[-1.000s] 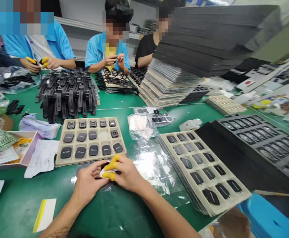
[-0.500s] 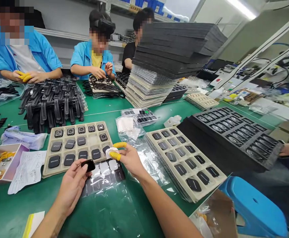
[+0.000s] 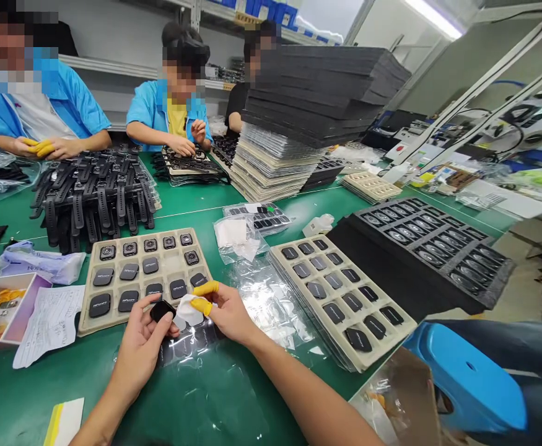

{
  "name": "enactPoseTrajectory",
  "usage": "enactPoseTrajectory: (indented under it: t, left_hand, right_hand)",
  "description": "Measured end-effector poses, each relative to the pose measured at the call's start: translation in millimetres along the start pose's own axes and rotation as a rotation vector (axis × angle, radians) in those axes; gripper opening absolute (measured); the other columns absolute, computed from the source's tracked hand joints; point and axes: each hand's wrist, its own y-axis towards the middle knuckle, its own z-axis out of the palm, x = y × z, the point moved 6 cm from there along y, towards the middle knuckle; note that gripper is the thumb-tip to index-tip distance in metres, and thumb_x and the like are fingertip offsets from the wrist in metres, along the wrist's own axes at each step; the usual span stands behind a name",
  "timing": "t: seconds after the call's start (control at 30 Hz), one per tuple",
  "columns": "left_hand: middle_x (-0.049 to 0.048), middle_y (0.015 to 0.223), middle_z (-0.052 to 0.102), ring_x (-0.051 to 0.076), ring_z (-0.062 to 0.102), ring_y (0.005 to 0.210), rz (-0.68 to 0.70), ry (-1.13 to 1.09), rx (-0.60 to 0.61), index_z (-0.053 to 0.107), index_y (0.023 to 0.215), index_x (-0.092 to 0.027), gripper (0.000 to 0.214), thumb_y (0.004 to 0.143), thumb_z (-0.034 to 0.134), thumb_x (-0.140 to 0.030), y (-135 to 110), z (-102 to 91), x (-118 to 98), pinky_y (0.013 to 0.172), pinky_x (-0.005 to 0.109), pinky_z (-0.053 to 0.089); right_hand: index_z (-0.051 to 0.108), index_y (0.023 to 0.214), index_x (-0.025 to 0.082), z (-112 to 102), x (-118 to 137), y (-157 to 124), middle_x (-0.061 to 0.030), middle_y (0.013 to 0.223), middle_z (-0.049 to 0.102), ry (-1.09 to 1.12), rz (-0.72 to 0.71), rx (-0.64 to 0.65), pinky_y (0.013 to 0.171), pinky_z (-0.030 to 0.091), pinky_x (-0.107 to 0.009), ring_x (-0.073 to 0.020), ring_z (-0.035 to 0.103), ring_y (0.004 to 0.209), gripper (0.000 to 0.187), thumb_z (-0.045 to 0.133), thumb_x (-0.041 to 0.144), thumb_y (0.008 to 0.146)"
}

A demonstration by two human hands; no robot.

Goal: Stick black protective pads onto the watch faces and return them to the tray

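Firmly, a small black rectangular piece (image 3: 161, 310) is gripped between the thumb and fingers of the left hand (image 3: 139, 347), above a clear plastic bag (image 3: 191, 396). A white wipe (image 3: 187, 311) is pinched against its edge by the right hand (image 3: 228, 314), with the thumb and forefinger, covered by yellow finger cots (image 3: 205, 288), nearly closed. Beside the hands, similar black pieces are laid in a beige tray (image 3: 87, 319) and a second beige tray (image 3: 382, 337), both resting on a green workbench (image 3: 43, 384).
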Motion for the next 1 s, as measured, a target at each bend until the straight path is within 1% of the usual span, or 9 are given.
enactPoseTrajectory:
  t: [0.13, 0.23, 0.33, 0.43, 0.53, 0.73, 0.87, 0.93, 1.0]
  left_hand:
    - [0.0083, 0.113, 0.074, 0.019, 0.073, 0.097, -0.040, 0.001, 0.061, 0.051, 0.132, -0.018, 0.072, 0.073, 0.084, -0.040, -1.6, 4.4, 5.1, 0.091, 0.029, 0.058]
    - [0.0092, 0.109, 0.076, 0.021, 0.074, 0.100, -0.038, 0.061, 0.108, 0.051, 0.138, -0.015, 0.076, 0.073, 0.084, -0.036, -5.0, 8.8, 7.8, 0.095, 0.033, 0.058]
    - [0.0093, 0.109, 0.076, 0.020, 0.075, 0.093, 0.026, 0.123, 0.097, 0.055, 0.135, -0.014, 0.070, 0.072, 0.082, -0.027, -5.8, 7.8, 8.7, 0.089, 0.034, 0.060]
    - [0.0090, 0.107, 0.077, 0.020, 0.074, 0.094, 0.060, 0.112, 0.111, 0.063, 0.126, -0.014, 0.059, 0.070, 0.079, -0.019, -4.4, 6.3, 11.4, 0.086, 0.032, 0.060]
    - [0.0077, 0.105, 0.078, 0.021, 0.074, 0.096, 0.050, 0.092, 0.135, 0.065, 0.122, -0.015, 0.057, 0.067, 0.079, -0.015, -4.1, 6.9, 13.7, 0.087, 0.031, 0.060]
    - [0.0079, 0.098, 0.079, 0.022, 0.076, 0.090, 0.035, 0.108, 0.104, 0.067, 0.120, -0.014, 0.055, 0.068, 0.082, -0.021, -5.6, 6.6, 12.3, 0.084, 0.033, 0.062]
    - [0.0078, 0.096, 0.079, 0.021, 0.075, 0.090, 0.021, 0.084, 0.096, 0.064, 0.122, -0.013, 0.058, 0.067, 0.081, -0.019, -4.9, 5.4, 12.3, 0.083, 0.031, 0.061]
    - [0.0068, 0.097, 0.079, 0.020, 0.075, 0.088, 0.031, 0.114, 0.113, 0.068, 0.117, -0.014, 0.051, 0.067, 0.078, -0.015, -4.8, 6.4, 11.7, 0.081, 0.030, 0.060]
    - [0.0069, 0.099, 0.079, 0.020, 0.075, 0.089, 0.035, 0.118, 0.114, 0.069, 0.115, -0.015, 0.048, 0.068, 0.078, -0.015, -4.7, 6.5, 12.0, 0.081, 0.029, 0.060]
  right_hand:
    - [0.077, 0.090, 0.022, 3.6, 25.2, -9.8, -0.0036, 0.088, 0.072, -0.237, -0.375, -0.028, 0.074, 0.055, -0.030, -0.0149, 0.066, 0.081, 0.007, 0.075, 0.024, 0.083]
    - [0.076, 0.100, 0.024, 12.1, 34.2, -20.8, -0.0057, 0.097, 0.071, -0.403, -0.591, 0.018, 0.078, 0.057, -0.031, -0.0160, 0.068, 0.090, 0.017, 0.067, 0.017, 0.088]
    - [0.073, 0.109, 0.025, 24.2, 34.5, -28.9, -0.0077, 0.106, 0.070, -0.595, -0.703, 0.173, 0.080, 0.056, -0.036, -0.0186, 0.064, 0.094, 0.024, 0.064, 0.015, 0.090]
    - [0.070, 0.120, 0.027, 30.7, 32.1, -31.0, -0.0095, 0.116, 0.066, -0.680, -0.714, 0.303, 0.083, 0.055, -0.040, -0.0210, 0.059, 0.099, 0.031, 0.065, 0.018, 0.091]
    - [0.070, 0.121, 0.032, 34.1, 28.9, -30.3, -0.0083, 0.119, 0.064, -0.730, -0.712, 0.343, 0.082, 0.054, -0.039, -0.0214, 0.056, 0.100, 0.035, 0.063, 0.014, 0.091]
    - [0.071, 0.115, 0.025, 25.4, 21.0, -22.0, -0.0064, 0.093, 0.067, -0.725, -0.627, 0.208, 0.072, 0.052, -0.036, -0.0198, 0.056, 0.084, 0.024, 0.063, 0.018, 0.093]
    - [0.075, 0.099, 0.025, 26.7, 23.5, -20.5, -0.0060, 0.093, 0.065, -0.691, -0.633, 0.256, 0.072, 0.051, -0.034, -0.0183, 0.058, 0.085, 0.011, 0.069, 0.023, 0.090]
    - [0.073, 0.101, 0.025, 29.3, 24.2, -19.9, -0.0054, 0.094, 0.067, -0.652, -0.635, 0.272, 0.072, 0.052, -0.034, -0.0178, 0.059, 0.084, 0.011, 0.068, 0.024, 0.091]
    - [0.071, 0.106, 0.024, 28.5, 23.6, -18.3, -0.0054, 0.091, 0.068, -0.660, -0.619, 0.229, 0.071, 0.051, -0.034, -0.0182, 0.060, 0.083, 0.015, 0.064, 0.023, 0.093]
